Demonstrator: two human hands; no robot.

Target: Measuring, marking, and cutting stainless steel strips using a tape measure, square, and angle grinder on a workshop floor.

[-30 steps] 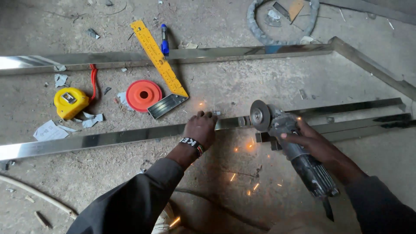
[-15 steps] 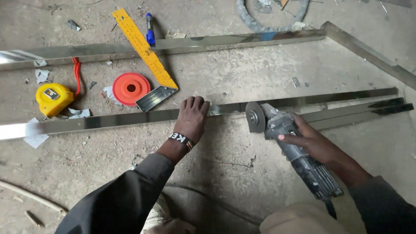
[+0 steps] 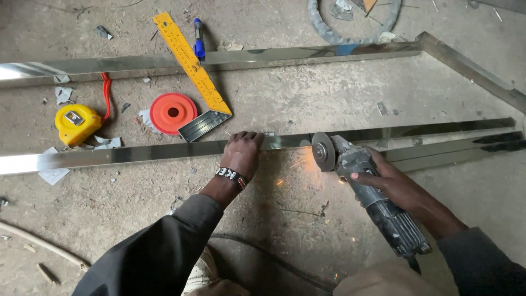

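2 hands, L hand (image 3: 244, 153) on steel bar (image 3: 137, 154), R hand (image 3: 392, 183) w/ 1 grinder (image 3: 372, 197), approx 4 bars

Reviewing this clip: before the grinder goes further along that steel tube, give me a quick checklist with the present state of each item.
1. Tube held down: left hand presses flat on the shiny steel tube beside the cut. Ok.
2. Grip on tool: right hand wraps the angle grinder body. Ok.
3. Disc contact: grinder disc meets the tube edge, sparks falling toward the person. Ok.
4. Left fingers apart from the disc: a gap shows, but it is small. Not ok.
5. Gloves: both hands bare. Not ok.
6. Loose items off the tube: tape measure, orange disc and yellow square lie behind it. Ok.
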